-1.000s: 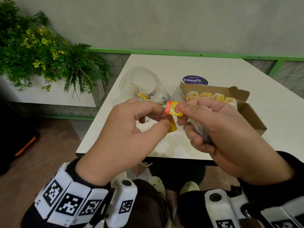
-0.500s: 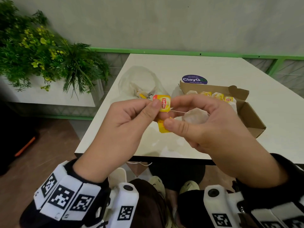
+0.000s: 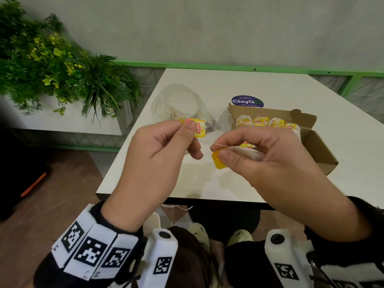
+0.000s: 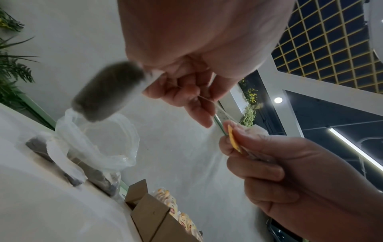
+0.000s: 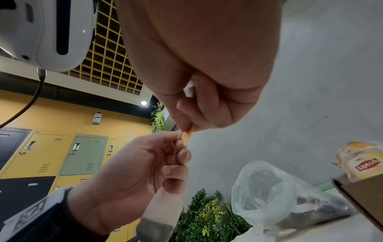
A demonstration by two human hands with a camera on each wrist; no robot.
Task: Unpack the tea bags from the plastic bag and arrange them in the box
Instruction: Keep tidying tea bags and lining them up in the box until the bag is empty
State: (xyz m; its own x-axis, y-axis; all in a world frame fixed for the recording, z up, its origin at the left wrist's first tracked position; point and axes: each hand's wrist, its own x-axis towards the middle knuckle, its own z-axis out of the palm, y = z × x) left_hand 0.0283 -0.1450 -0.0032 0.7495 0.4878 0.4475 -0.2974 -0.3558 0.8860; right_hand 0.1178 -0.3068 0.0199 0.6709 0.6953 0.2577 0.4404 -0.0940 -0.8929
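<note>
Right now your left hand (image 3: 158, 154) pinches a yellow paper tea-bag tag with a red logo (image 3: 200, 128) between thumb and forefinger, holding it up above the near part of the white square table (image 3: 270, 84). In the left wrist view a grey-brown tea bag (image 4: 107, 91) hangs blurred below that hand, beside the curled fingers. Your right hand (image 3: 268, 161) is clamped on a second plain yellow tag (image 3: 219, 161) under the thumb, with a pale, soft tea bag pouch (image 3: 247, 152) tucked against the fingers. A thin white string (image 3: 218, 145) runs across the small gap between your two hands; whether the two strings are tangled together cannot be told.

Behind your left hand the crumpled clear plastic bag (image 3: 178, 104) lies on the table, mouth open, with dark tea bags still inside it, as the right wrist view shows (image 5: 311, 211). Just to its right stands the open brown cardboard box (image 3: 320, 142), flaps up, with a row of yellow-tagged tea bags (image 3: 259, 121) lined along its far wall. A round purple sticker (image 3: 247, 101) sits on the table beyond the box. A leafy green plant with yellow flowers (image 3: 52, 65) fills the far left corner.
</note>
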